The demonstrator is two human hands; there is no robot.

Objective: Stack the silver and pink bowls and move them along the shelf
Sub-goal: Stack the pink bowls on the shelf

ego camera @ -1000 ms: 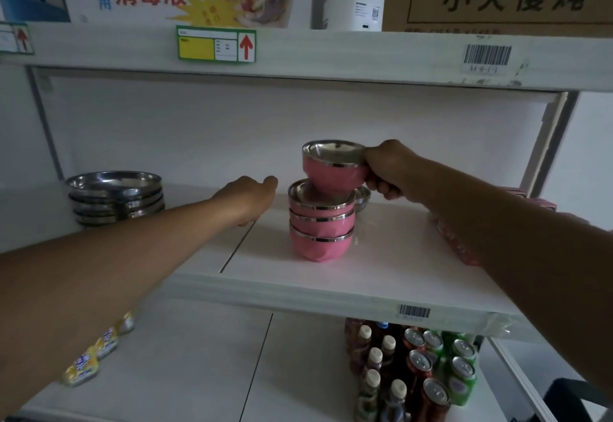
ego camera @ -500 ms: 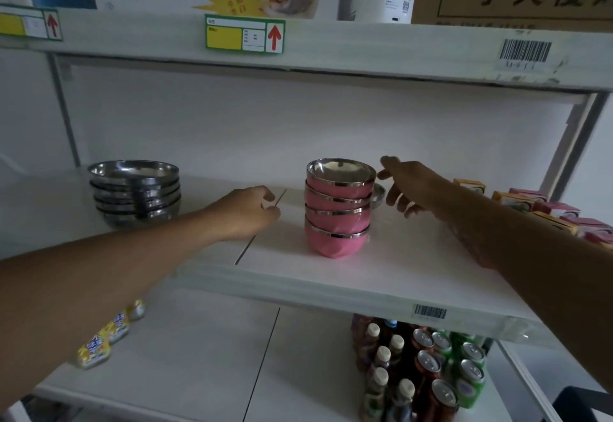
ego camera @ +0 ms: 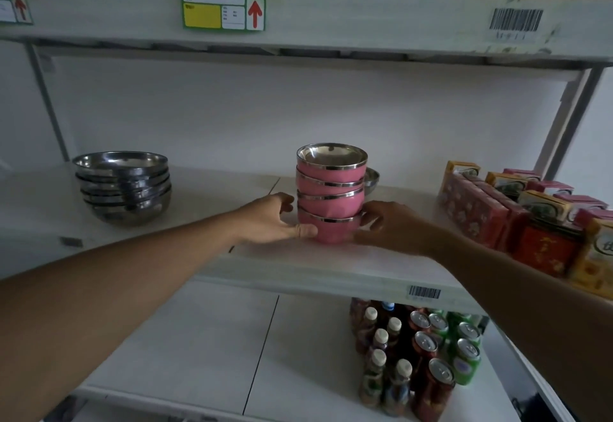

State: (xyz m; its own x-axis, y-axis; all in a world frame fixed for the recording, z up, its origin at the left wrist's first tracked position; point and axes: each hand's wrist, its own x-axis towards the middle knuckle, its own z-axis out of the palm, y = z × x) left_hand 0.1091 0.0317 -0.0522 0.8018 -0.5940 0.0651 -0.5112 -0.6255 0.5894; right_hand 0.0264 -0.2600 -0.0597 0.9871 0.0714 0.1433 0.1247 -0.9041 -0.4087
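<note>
Now both hands cup a stacked pink bowls pile; sliding it along remains.
Left hand (ego camera: pixel 272 219) and right hand (ego camera: pixel 388 226) curl half-closed around the pink bowls (ego camera: pixel 331 196); silver bowls (ego camera: pixel 124 186) sit well left.

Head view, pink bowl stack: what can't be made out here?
- Silver bowl behind the pink bowl stack: mostly hidden by it.
- Bottom pink bowl's sides: covered by left hand and right hand.
- Price label print: too small.
- Boxes: blurred, cut off at the right edge.

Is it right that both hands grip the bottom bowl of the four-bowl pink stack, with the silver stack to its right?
Not quite. The head view shows the silver stack to the left of the pink stack. The left hand and right hand do hold the bottom bowl.
</note>
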